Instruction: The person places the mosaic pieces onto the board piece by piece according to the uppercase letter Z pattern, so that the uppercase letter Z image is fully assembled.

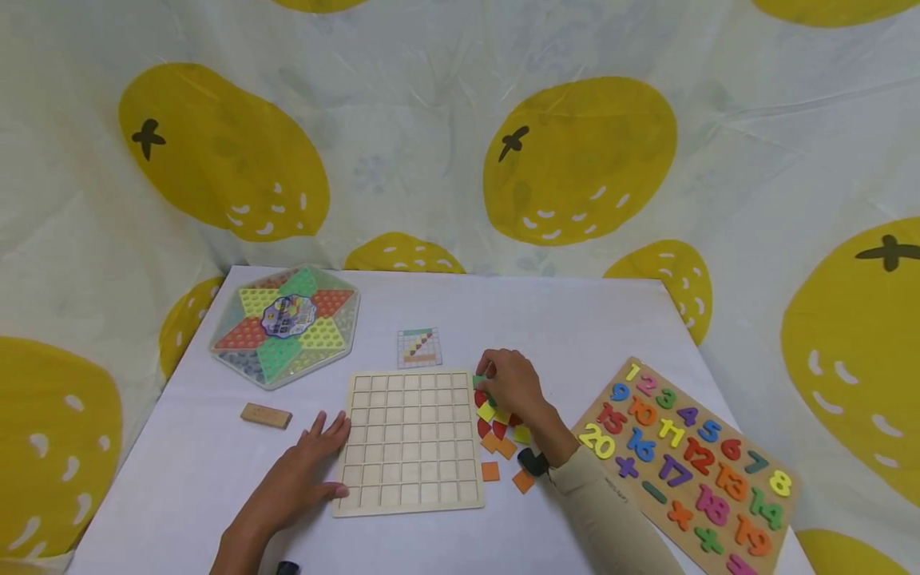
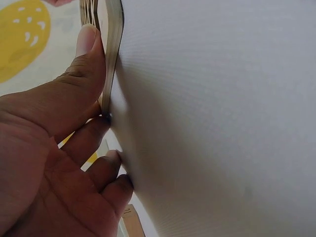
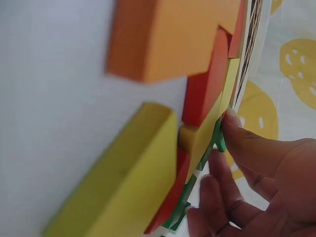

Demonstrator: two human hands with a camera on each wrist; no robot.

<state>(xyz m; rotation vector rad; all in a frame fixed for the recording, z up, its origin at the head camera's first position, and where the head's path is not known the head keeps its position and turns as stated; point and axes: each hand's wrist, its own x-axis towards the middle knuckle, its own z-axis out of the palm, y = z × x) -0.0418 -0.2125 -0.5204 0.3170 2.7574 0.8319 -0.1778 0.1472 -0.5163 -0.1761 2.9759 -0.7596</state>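
A light wooden grid board [image 1: 411, 431] with square cells lies flat on the white table. My left hand [image 1: 302, 475] rests at its left edge, fingers spread along the side. The left thumb [image 2: 89, 54] lies on the rim in the left wrist view. My right hand [image 1: 513, 385] reaches over a pile of coloured pieces beside the board's right edge. Between its thumb and index finger it pinches a green piece [image 3: 220, 140]. Red, yellow and orange pieces spread below; an orange square [image 1: 490, 471] lies close to the board, and a thick yellow piece [image 3: 118, 173] stands near the camera.
A small pattern card [image 1: 420, 348] lies just behind the board. A hexagonal star-patterned game board [image 1: 334, 335] sits at the back left, with a small wooden block [image 1: 266, 415] in front of it. A number puzzle board [image 1: 683, 471] lies at the right.
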